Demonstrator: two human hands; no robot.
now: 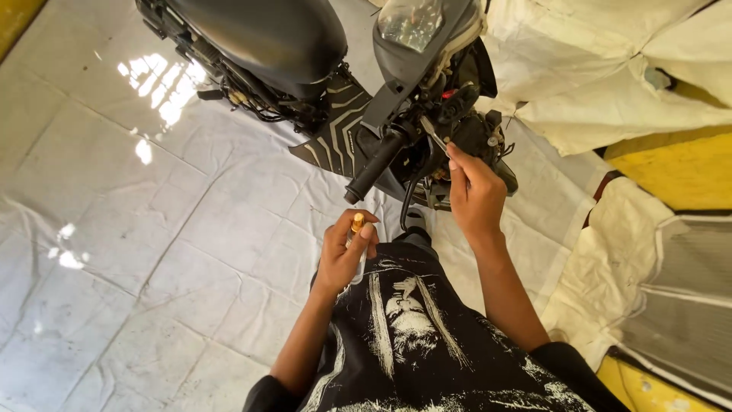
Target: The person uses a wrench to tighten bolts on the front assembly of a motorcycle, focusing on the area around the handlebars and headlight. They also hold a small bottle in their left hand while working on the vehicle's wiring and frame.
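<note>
Yellow-capped tool [357, 223] clamped in left hand [345, 255] | right hand [474, 200] grip pinches lever [433, 136] | scooter [366, 84]

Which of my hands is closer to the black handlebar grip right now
Right. The right hand reaches up beside the handlebar grip, holding a thin metal tool by the lever. The left hand is lower, near the body, pinching a small yellow piece.
</note>
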